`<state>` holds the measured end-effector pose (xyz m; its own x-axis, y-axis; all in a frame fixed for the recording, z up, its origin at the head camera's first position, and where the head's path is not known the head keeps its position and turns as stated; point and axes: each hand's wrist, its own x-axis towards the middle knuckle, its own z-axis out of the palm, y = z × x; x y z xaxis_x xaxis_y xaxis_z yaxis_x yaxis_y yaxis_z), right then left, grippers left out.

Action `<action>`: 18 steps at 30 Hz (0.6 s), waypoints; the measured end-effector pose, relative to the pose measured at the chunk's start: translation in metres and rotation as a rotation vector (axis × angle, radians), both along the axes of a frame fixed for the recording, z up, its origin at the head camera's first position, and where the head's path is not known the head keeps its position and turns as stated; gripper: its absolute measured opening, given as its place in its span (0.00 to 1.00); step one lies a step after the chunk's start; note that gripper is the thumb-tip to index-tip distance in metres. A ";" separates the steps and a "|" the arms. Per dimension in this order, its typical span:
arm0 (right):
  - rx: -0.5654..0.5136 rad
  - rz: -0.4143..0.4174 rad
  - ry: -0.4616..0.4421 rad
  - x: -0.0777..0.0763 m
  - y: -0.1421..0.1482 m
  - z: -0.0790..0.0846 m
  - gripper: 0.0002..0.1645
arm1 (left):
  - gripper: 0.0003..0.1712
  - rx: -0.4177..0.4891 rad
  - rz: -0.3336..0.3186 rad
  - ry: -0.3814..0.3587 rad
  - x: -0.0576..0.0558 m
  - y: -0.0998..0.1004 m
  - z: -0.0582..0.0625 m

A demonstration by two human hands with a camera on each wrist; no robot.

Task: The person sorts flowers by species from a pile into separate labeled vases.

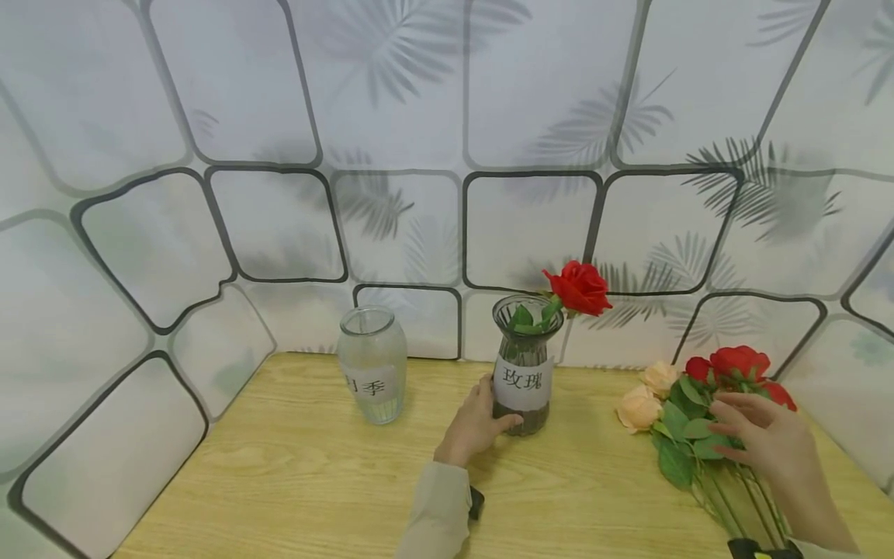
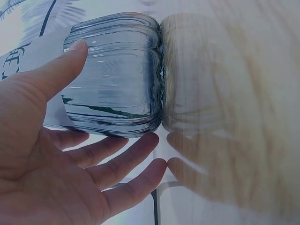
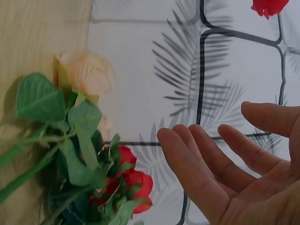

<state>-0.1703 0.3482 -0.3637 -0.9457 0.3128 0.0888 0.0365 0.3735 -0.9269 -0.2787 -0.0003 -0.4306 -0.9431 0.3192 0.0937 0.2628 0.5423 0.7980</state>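
My left hand (image 1: pixel 476 423) holds a dark ribbed glass vase (image 1: pixel 528 425) low on its side, thumb across the front and fingers round the left. In the left wrist view the thumb lies against the vase (image 2: pixel 117 70), with the fingers spread along it. One red rose (image 1: pixel 578 288) stands in this vase, leaning right over the rim; a white label (image 1: pixel 522 385) reads 玫瑰. My right hand (image 1: pixel 768 439) hovers over a bunch of flowers, holding nothing, its fingers loosely bent in the right wrist view. The bunch has red roses (image 1: pixel 740 363), peach roses (image 1: pixel 639 409) and green leaves (image 1: pixel 687 423).
A clear glass vase (image 1: pixel 373 341) with a white label stands on the wooden table (image 1: pixel 300 473), left of the dark one. Flower stems (image 1: pixel 726 501) point toward the front right edge. A patterned backdrop (image 1: pixel 398 225) rises behind the table.
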 end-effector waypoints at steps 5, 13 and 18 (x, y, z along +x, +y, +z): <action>0.038 -0.048 -0.020 0.006 0.016 -0.006 0.30 | 0.50 0.001 -0.005 -0.004 -0.001 0.002 -0.001; 0.028 -0.145 -0.033 0.013 0.040 -0.016 0.29 | 0.50 0.001 0.001 -0.012 -0.002 0.004 0.001; -0.003 -0.185 -0.072 0.018 0.056 -0.022 0.19 | 0.50 -0.007 0.000 -0.015 -0.002 0.005 0.001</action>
<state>-0.1522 0.4046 -0.3859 -0.8760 0.4818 0.0222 0.1702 0.3519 -0.9204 -0.2807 0.0048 -0.4291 -0.9444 0.3196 0.0776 0.2510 0.5479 0.7980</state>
